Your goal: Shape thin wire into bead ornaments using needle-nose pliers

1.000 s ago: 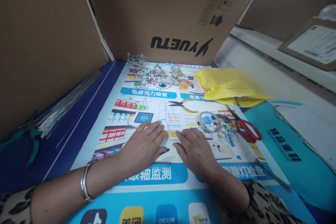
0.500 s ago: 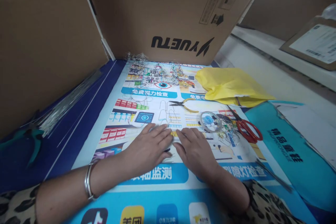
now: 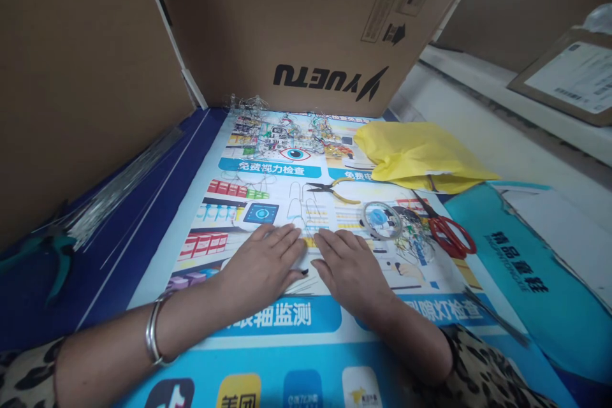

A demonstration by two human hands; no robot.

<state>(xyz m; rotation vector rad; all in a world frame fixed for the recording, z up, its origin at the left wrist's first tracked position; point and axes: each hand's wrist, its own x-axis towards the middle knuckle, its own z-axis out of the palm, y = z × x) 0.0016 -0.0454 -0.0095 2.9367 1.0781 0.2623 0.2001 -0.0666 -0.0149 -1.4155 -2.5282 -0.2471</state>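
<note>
My left hand (image 3: 268, 264) lies flat, fingers stretched out, on a printed poster (image 3: 282, 350) that covers the table. Opposite it, my right hand (image 3: 354, 271) rests palm down with its fingers extended towards the left one. A small gap separates the fingertips. Just beyond them lie several U-shaped bent wires (image 3: 295, 194). Short straight wires (image 3: 303, 285) show beneath the left thumb, between the hands. Whether anything thin is under the fingers cannot be made out. Farther off are yellow-handled pliers (image 3: 329, 189) and a clear tape roll (image 3: 381, 221).
Red-handled scissors (image 3: 449, 233) and tweezers (image 3: 497, 317) lie on the right, near a yellow bag (image 3: 421, 156) and teal packaging (image 3: 516, 261). Tangled wires (image 3: 291, 131) sit at the back before a cardboard box (image 3: 296, 19). Leftward are a wire bundle (image 3: 124, 185) and teal pliers (image 3: 60, 255).
My left hand has shifted slightly left, away from the right hand, widening the gap and showing more of the short straight wires. My right hand has barely moved.
</note>
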